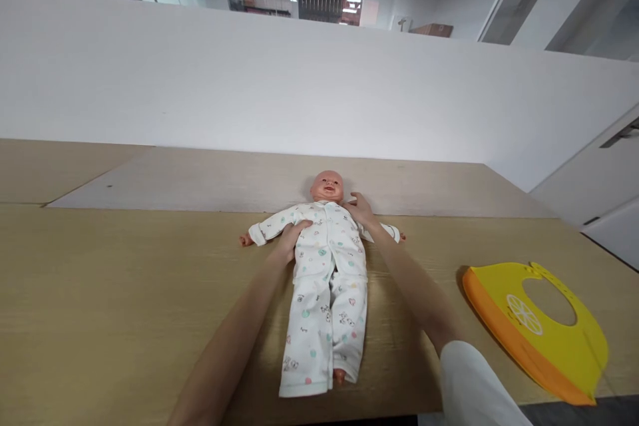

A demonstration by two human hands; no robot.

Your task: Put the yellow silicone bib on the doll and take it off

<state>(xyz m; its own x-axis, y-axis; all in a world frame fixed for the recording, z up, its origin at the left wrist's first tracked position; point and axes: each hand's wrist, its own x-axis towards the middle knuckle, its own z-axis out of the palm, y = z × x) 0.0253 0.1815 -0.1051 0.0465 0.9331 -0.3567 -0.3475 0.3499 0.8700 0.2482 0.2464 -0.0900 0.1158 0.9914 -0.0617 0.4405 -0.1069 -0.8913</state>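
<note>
A baby doll (328, 246) lies on its back in the middle of the table, its bald head toward the wall and its arms spread. It wears white printed pyjamas, a buttoned top and trousers (307, 326). One foot shows at a trouser hem; the other is covered. My left hand (295, 238) grips the side of the doll's torso, thumb on the chest and the other fingers hidden. At the shoulder beside the neck rests my right hand (360, 210), touching the top with its thumb and a finger stretched apart.
On the right, near the table's front edge, lies a yellow and orange bib (544, 326) with a neck opening and a citrus-slice print. A low white wall (309, 86) borders the back of the wooden table (124, 293), with glass above it.
</note>
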